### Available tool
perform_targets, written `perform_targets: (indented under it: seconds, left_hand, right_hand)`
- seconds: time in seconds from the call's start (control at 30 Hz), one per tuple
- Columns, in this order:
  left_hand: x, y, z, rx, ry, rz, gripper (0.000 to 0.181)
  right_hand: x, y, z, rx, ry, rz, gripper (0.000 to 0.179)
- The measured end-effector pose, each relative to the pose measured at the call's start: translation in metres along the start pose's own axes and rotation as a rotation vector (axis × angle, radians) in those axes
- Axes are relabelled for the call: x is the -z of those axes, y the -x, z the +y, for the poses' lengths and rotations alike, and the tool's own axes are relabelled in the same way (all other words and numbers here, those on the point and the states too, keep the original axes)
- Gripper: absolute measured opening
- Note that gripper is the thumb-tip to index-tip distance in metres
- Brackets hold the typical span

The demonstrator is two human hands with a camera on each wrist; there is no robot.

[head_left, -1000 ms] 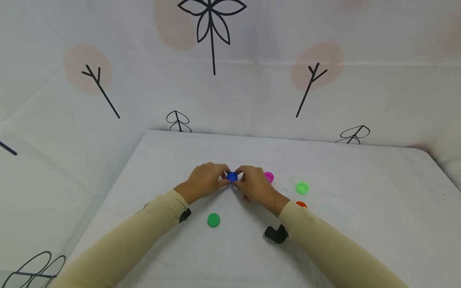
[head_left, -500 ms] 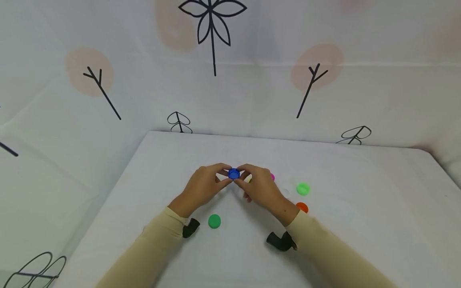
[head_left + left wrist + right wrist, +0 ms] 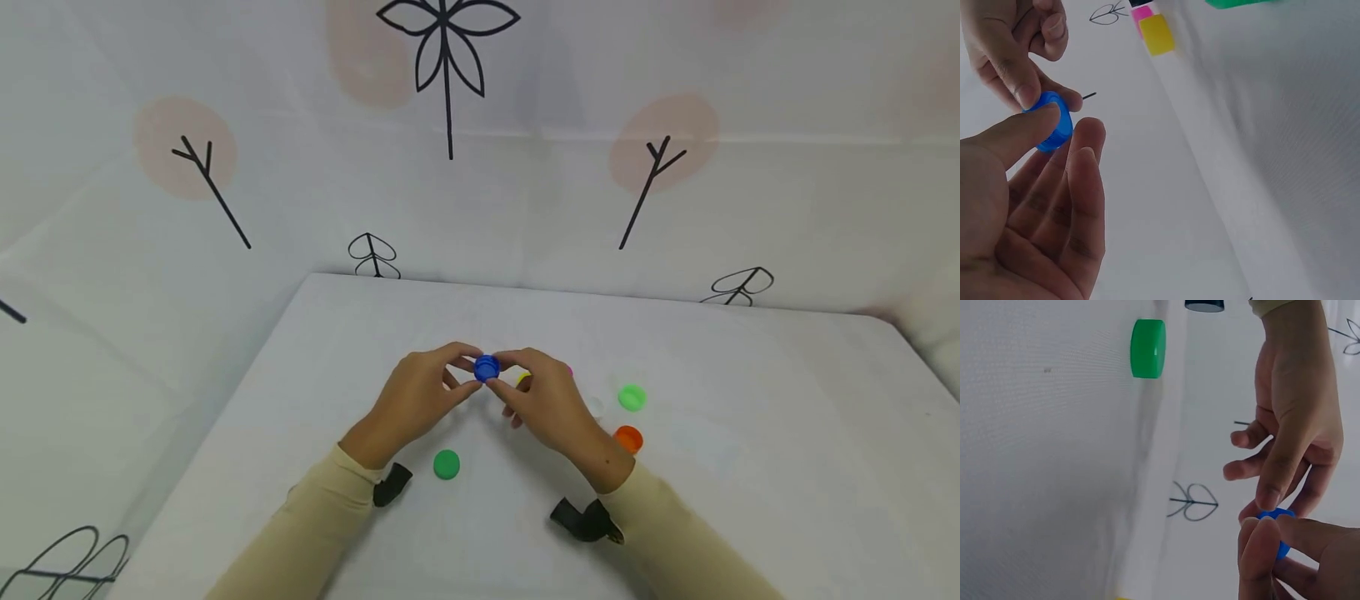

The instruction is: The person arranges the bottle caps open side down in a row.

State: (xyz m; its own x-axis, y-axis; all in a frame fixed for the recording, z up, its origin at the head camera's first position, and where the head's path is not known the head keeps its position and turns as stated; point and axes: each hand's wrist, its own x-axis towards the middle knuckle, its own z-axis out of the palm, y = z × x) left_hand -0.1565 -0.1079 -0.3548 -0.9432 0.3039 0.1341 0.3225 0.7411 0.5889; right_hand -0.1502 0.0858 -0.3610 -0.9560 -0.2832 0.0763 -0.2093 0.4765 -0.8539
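A small blue bottle cap (image 3: 487, 368) is held between both hands above the white table, its hollow side facing the head camera. My left hand (image 3: 416, 392) pinches its left side between thumb and fingers. From the right, my right hand (image 3: 551, 404) pinches the opposite edge with thumb and index finger, its other fingers loosely curled beneath. In the left wrist view the left thumb lies across the blue cap (image 3: 1063, 128). Fingers hide much of the cap (image 3: 1283, 550) in the right wrist view. Nearest the forearms lies a dark green cap (image 3: 446, 464), top up.
Right of my right hand lie a light green cap (image 3: 632, 397), an orange cap (image 3: 628, 438) and a clear whitish cap (image 3: 595, 407). The right hand partly hides a yellow cap (image 3: 523, 378) and a pink cap (image 3: 569, 371). A patterned cloth (image 3: 525, 208) hangs behind the table (image 3: 750, 400).
Both hands have lifted the blue cap and tilted its hollow side toward the head camera. The wrists have drawn back slightly, uncovering more of the orange cap.
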Motion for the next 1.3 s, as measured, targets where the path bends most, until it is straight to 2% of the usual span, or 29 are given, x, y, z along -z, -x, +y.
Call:
perform_targets:
  seconds: [0.17,0.37,0.73,0.93,1.03,1.3]
  left_hand:
    - [-0.0013,0.0011,0.0002,-0.028,-0.029,0.01,0.043]
    - [-0.0022,0.0007,-0.0002,-0.045,-0.035,0.02,0.043]
    - [-0.0014,0.0,-0.0028,-0.053,0.048,0.015,0.037]
    - [-0.0041,-0.0001,-0.0057,-0.066,0.088,0.013,0.034]
    - [-0.0049,0.0006,-0.0068,-0.073,0.103,0.013,0.033]
    - [-0.0073,-0.001,-0.0067,-0.089,0.171,0.0,0.027]
  right_hand:
    - [0.0023,0.002,-0.0004,0.035,0.017,0.013,0.044]
    - [0.003,0.0018,0.0015,0.038,-0.003,0.029,0.043]
    - [0.004,0.0019,0.0059,0.126,0.007,0.047,0.042]
    - [0.0038,0.0015,0.0065,0.137,0.018,0.054,0.04]
    - [0.003,0.0013,0.0065,0.127,0.004,0.055,0.039]
    - [0.0027,-0.0002,0.0094,0.167,-0.084,0.091,0.034]
